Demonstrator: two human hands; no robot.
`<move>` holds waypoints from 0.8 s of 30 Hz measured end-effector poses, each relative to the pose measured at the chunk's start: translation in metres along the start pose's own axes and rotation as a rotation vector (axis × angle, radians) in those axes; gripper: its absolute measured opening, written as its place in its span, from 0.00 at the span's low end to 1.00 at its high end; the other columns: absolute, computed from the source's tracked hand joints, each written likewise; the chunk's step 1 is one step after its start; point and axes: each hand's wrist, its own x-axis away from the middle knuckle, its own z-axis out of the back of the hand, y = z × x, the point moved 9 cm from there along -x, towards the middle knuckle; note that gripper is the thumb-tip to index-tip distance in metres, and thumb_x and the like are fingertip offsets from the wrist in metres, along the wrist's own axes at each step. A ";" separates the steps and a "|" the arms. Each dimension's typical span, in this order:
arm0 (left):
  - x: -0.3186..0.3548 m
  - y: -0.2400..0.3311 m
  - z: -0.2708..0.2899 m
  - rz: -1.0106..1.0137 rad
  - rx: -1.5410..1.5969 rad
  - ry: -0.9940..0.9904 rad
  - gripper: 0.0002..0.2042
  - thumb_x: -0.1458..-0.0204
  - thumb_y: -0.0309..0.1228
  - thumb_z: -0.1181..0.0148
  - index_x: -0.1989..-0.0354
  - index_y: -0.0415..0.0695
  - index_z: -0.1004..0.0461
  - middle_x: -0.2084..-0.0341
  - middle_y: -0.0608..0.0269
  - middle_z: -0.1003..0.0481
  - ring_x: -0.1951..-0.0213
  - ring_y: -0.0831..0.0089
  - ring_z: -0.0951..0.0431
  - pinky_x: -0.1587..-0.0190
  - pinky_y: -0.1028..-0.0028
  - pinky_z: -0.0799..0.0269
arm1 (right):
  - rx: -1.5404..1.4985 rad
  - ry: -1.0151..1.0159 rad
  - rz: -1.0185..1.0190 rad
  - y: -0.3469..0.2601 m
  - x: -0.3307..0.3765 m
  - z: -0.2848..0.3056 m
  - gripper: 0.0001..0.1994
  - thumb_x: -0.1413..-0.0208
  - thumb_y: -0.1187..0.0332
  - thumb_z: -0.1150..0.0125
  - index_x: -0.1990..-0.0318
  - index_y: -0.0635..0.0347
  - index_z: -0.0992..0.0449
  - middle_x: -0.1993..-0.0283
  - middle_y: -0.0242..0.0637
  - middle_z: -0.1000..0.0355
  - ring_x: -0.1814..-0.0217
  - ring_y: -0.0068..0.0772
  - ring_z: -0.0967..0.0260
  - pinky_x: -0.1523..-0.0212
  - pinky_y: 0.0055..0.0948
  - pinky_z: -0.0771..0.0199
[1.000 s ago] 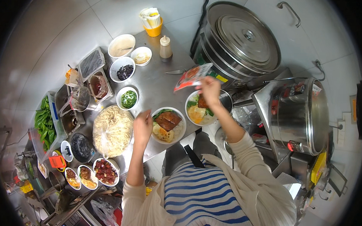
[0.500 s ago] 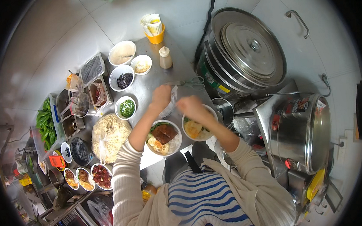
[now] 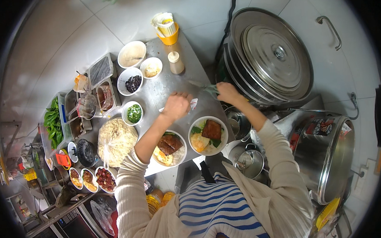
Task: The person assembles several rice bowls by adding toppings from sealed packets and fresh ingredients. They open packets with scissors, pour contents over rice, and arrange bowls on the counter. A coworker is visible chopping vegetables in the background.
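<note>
My left hand (image 3: 177,107) is closed over a small white packet (image 3: 193,103) on the steel table; most of the packet is hidden under it. My right hand (image 3: 229,93) has its fingers around the pale green handles of a pair of scissors (image 3: 209,89), whose blades point left. Nearer to me are two white bowls. In the left bowl (image 3: 186,149), partly behind my left forearm, lie brown meat (image 3: 169,144), egg and rice. The right bowl (image 3: 195,147) holds a brown slab of meat (image 3: 212,129), greens and a fried egg.
Bowls of chopped green onion (image 3: 134,114) and dark shreds (image 3: 133,83) stand left, near a bag of noodles (image 3: 117,140). A squeeze bottle (image 3: 176,63) and yellow cup (image 3: 170,37) stand at the back. Big steel pots (image 3: 276,53) flank the table's right edge.
My right hand has moved right and away from me, onto the scissor handles. My left hand has shifted slightly right, over the white packet. The meat in the right bowl now shows.
</note>
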 end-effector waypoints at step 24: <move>-0.001 0.006 0.020 0.022 0.355 0.197 0.03 0.54 0.23 0.42 0.72 0.39 0.31 0.74 0.55 0.31 0.65 0.55 0.29 0.63 0.62 0.31 | 0.127 0.064 0.479 -0.070 0.018 0.062 0.26 0.68 0.54 0.27 0.67 0.61 0.32 0.63 0.36 0.34 0.55 0.37 0.35 0.59 0.34 0.29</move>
